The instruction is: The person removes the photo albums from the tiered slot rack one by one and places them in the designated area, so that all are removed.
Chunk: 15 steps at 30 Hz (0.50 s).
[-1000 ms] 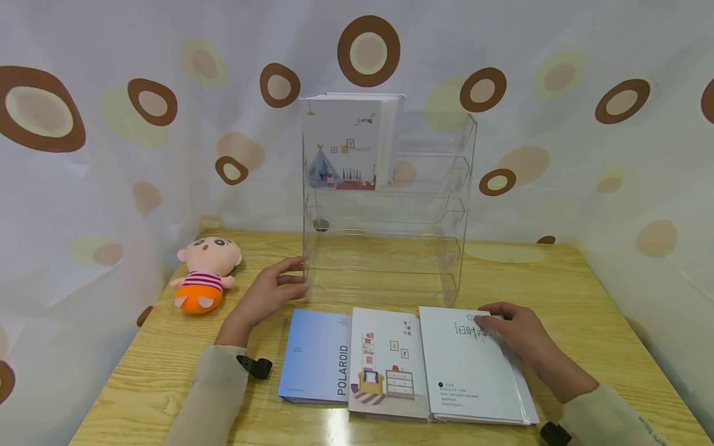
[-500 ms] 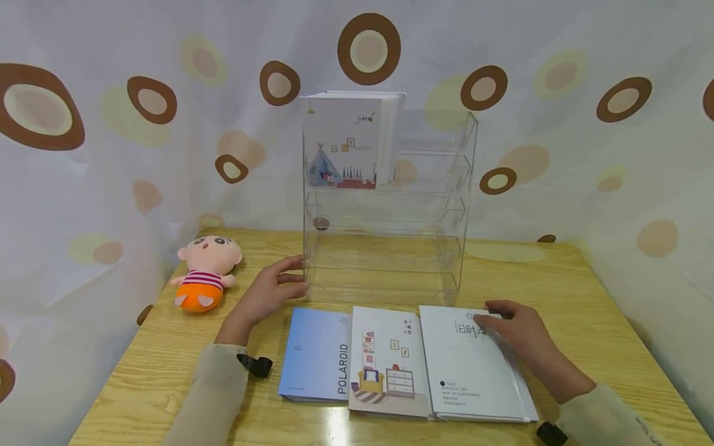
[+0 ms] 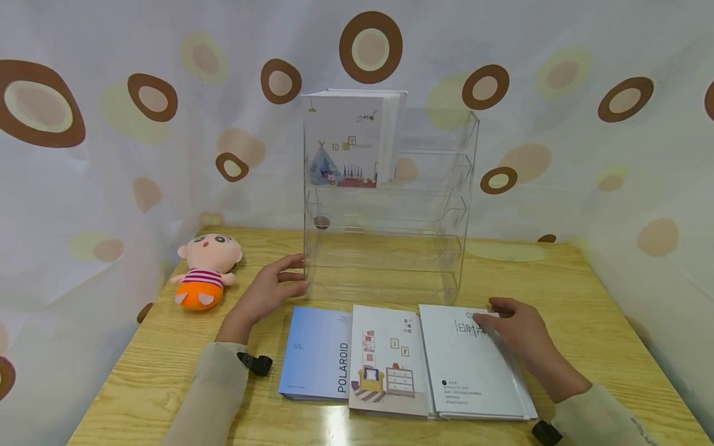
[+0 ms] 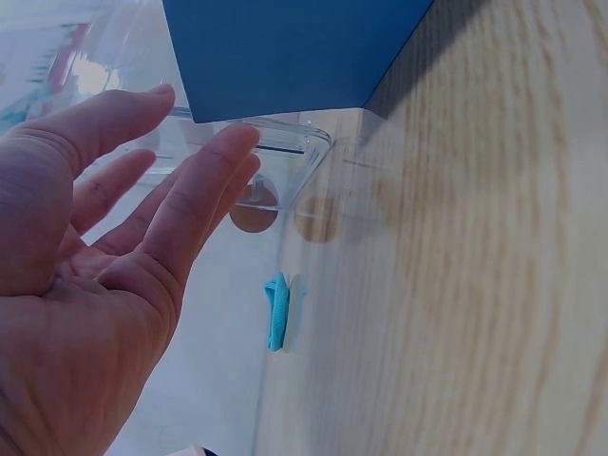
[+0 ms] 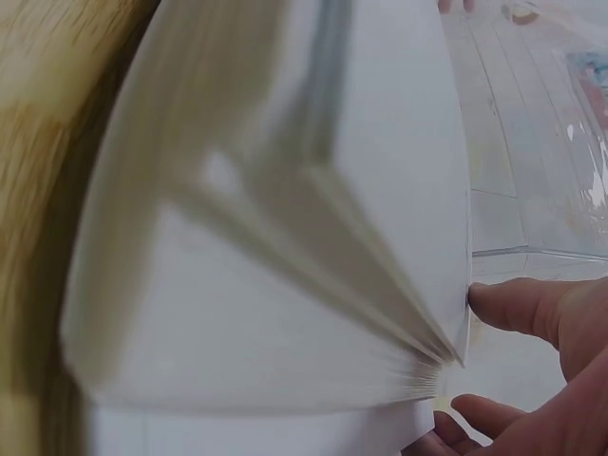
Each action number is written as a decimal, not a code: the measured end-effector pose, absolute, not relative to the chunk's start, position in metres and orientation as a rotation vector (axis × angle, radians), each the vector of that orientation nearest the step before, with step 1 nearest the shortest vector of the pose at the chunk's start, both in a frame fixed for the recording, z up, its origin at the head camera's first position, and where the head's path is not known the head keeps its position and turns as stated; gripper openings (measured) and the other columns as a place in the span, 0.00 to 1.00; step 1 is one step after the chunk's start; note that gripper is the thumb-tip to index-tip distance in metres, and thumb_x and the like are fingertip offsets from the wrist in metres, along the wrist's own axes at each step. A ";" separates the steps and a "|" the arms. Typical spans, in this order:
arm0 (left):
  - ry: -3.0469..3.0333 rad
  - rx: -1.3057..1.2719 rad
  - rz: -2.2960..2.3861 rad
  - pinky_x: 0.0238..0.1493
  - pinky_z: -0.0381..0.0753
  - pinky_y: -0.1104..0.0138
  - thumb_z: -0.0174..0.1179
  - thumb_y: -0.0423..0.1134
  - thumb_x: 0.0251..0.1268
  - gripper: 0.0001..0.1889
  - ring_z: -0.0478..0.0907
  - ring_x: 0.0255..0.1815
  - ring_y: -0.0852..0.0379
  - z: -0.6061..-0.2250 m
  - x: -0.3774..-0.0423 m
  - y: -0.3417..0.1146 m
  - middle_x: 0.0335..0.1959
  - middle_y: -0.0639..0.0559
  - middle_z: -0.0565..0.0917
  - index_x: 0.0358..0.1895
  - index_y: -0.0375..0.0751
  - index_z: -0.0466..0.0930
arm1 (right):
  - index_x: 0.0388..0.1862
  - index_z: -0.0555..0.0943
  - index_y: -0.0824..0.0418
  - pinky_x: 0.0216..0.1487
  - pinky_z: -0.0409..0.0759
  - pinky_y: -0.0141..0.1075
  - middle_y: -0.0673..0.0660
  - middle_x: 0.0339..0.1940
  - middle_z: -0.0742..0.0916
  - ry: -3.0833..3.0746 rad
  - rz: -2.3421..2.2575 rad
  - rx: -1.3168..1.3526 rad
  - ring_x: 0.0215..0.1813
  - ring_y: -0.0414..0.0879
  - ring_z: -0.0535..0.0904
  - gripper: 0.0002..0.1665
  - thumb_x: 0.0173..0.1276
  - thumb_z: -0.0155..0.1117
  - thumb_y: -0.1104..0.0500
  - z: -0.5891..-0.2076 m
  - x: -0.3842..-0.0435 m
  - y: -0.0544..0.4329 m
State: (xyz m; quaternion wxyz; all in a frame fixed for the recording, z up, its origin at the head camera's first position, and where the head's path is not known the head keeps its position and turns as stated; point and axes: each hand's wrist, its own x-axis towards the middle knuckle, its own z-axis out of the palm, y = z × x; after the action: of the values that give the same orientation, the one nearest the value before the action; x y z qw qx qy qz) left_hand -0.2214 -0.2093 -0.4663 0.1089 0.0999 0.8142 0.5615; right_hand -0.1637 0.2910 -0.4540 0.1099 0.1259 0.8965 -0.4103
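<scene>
My right hand (image 3: pixel 521 331) pinches the top right corner of a white book (image 3: pixel 471 365) with black lettering. In the right wrist view, its thumb lies on the cover of the white book (image 5: pixel 404 142), whose pages fan apart, and the other fingers are beside the page edges. Beside the lower left side of a clear acrylic rack (image 3: pixel 385 251), my left hand (image 3: pixel 273 288) has its fingers relaxed, touching or nearly touching it. Between the hands lie a blue book (image 3: pixel 317 353) marked POLAROID and a book with a yellow armchair (image 3: pixel 387 362).
More books (image 3: pixel 346 136) stand in the rack's upper left, the front one showing a tent. A plush doll (image 3: pixel 203 272) lies on the wooden table (image 3: pixel 558 285) at left. A small teal strip (image 4: pixel 276 312) shows in the left wrist view. A patterned curtain (image 3: pixel 435 37) surrounds the table.
The right hand shifts very slightly at the white book's corner. The left hand stays by the rack, and the books stay in place.
</scene>
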 end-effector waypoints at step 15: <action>2.384 0.287 1.653 0.69 0.91 0.52 0.67 0.35 0.82 0.38 0.77 0.81 0.32 -0.467 -0.222 -0.209 0.86 0.35 0.70 0.90 0.42 0.62 | 0.90 0.61 0.71 0.75 0.78 0.49 0.74 0.86 0.71 2.563 -1.323 0.405 0.82 0.67 0.71 0.55 0.80 0.73 0.44 -0.455 -0.164 0.298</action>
State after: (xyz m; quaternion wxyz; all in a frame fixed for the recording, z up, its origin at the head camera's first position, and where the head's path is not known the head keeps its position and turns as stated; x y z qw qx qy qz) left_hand -0.2217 -0.2093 -0.4667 0.1131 0.0979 0.8124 0.5635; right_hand -0.1637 0.2979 -0.4555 0.1143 0.1381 0.8743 -0.4512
